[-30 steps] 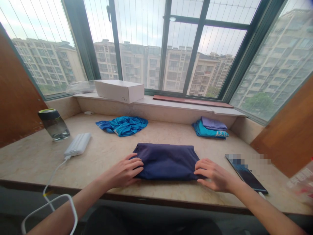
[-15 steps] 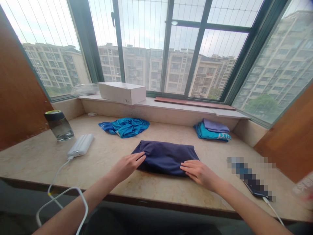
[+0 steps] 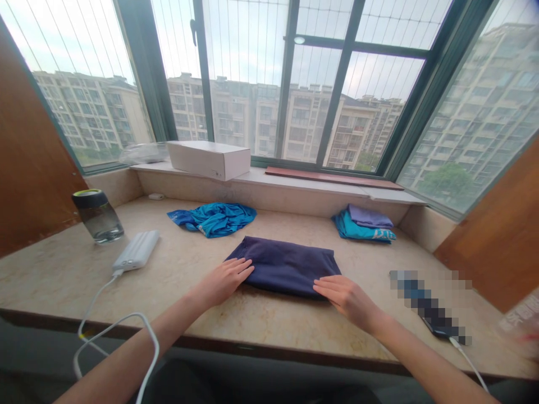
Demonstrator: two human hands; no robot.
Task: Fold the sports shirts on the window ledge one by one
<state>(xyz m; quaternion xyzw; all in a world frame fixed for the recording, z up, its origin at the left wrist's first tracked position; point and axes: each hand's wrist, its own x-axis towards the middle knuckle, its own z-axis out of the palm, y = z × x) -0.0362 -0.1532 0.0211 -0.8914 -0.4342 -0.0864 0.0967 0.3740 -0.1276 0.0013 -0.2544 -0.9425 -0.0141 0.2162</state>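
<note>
1. Hands are lying flat and open: left hand (image 3: 225,279) and right hand (image 3: 346,294) are resting on the near edge of the folded navy garment (image 3: 287,265).
2. Garment is lying between them on the tabletop (image 3: 269,320).

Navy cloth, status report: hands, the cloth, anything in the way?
Left hand open, flat on left edge of navy cloth. Right hand open, on its near right corner. Cloth folded, lying on counter. Phone and power bank apart, either side.

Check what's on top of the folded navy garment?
Only fingertips: left hand on its near-left corner, right hand on its near-right edge. The navy garment covers the counter beneath; anything under or inside the folds is hidden.
</note>
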